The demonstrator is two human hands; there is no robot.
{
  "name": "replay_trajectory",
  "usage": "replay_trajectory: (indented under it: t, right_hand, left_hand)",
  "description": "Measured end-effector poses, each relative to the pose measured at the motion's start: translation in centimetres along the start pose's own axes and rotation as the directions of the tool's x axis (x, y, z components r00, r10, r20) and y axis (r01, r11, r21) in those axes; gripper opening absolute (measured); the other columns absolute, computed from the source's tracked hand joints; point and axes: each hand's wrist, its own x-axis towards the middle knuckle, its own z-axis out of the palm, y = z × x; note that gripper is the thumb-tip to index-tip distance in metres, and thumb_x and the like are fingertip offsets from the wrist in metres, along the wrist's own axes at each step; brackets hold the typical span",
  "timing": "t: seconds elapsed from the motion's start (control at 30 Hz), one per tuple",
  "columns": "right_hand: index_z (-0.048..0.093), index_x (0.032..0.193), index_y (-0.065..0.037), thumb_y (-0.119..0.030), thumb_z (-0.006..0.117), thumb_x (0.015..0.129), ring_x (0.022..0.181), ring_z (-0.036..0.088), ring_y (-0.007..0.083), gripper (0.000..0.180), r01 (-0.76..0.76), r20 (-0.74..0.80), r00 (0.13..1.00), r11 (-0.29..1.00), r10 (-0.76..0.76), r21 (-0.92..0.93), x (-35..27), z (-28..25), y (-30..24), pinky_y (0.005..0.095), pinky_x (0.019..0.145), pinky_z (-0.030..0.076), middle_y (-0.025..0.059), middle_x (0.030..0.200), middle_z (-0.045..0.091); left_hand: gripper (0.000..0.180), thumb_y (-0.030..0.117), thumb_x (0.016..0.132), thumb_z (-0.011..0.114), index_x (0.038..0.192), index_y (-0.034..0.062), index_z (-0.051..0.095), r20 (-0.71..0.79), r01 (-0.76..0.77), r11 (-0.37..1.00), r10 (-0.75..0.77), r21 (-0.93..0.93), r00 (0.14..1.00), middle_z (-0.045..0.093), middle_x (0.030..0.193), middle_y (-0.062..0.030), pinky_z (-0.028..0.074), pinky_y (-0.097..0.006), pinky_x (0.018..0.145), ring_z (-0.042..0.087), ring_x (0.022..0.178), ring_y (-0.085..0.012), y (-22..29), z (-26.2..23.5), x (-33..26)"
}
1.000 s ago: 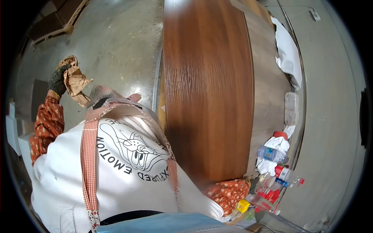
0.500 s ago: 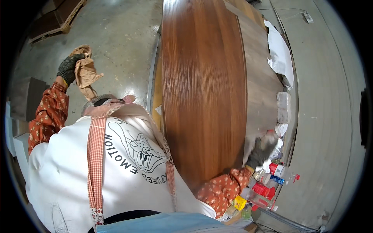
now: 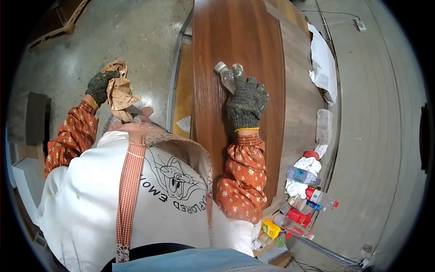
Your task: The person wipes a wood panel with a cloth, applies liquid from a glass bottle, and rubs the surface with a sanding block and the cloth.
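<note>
My right hand [image 3: 247,99], in a dark knit glove, is stretched out over a long polished brown wooden board [image 3: 217,41] and grips a small clear plastic bottle [image 3: 225,75] with a pale cap, tilted over the wood. Out to the side, above the concrete floor, my left hand [image 3: 100,84], also gloved, clutches a crumpled tan rag [image 3: 120,93]. Both forearms wear orange flowered sleeve covers.
A wider, duller brown panel [image 3: 299,95] lies under the board. At its right end stand several plastic bottles and containers [image 3: 308,199] with white rags [image 3: 322,59]. A metal frame rail [image 3: 174,77] runs along the board's left side. Grey concrete floor [image 3: 385,136] surrounds it.
My right hand has come up from the bottles at the panel's end and now holds a clear bottle over the board. The left hand with the rag has stayed out to the side.
</note>
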Motion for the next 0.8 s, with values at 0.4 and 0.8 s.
replay_trajectory:
  t: [0.4,0.8]
  right_hand:
    - [0.062,0.119,-0.021,-0.013,0.061,0.078,0.079,0.058,0.0308,0.042,0.219,-0.298,0.934,0.975,-0.198,0.040,-2.6,-1.9,-0.9,0.0443,0.071,0.043,0.0117,0.083,0.059]
    - [0.046,0.134,-0.028,-0.018,0.063,0.077,0.098,0.060,0.0335,0.060,-0.012,0.042,0.999,0.998,0.010,0.058,-3.0,-2.1,0.6,0.0465,0.084,0.046,0.0130,0.107,0.062]
  left_hand:
    - [0.028,0.007,0.094,0.043,0.112,-0.0063,0.059,0.430,0.269,-0.497,-0.244,-0.825,0.869,0.064,0.109,-0.0152,0.052,-0.033,0.086,0.062,0.093,-0.0246,-0.8,4.8,0.4]
    - [0.043,0.017,0.077,0.072,0.112,-0.0048,0.061,0.231,0.254,0.070,-0.238,-0.965,0.943,0.065,0.108,-0.0114,0.051,-0.030,0.079,0.063,0.090,-0.0195,7.0,-1.2,2.1]
